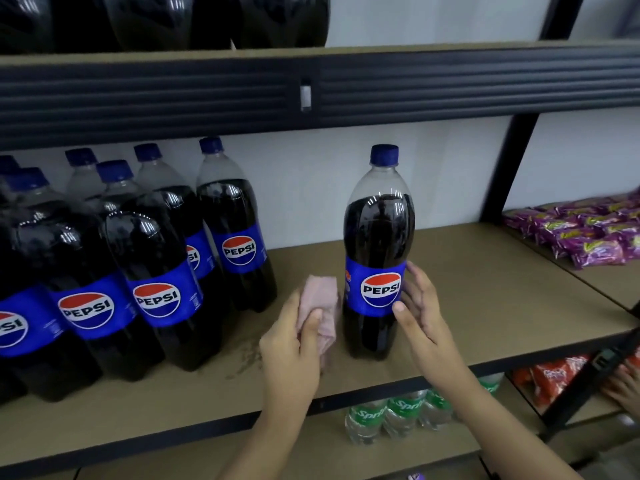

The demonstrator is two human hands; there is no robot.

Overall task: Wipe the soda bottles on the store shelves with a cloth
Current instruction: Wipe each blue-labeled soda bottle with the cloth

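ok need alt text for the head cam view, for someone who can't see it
A person's left hand grips a pink cloth beside a lone upright Pepsi bottle on a store shelf, while the right hand rests open against its label. More Pepsi bottles crowd the shelf's left side.

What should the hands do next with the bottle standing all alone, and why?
Probably bring the pink cloth against the lone Pepsi bottle and rub its side. The left hand grips the cloth just beside the bottle, apart from it, while the right hand is open at the label, seemingly ready to steady it.
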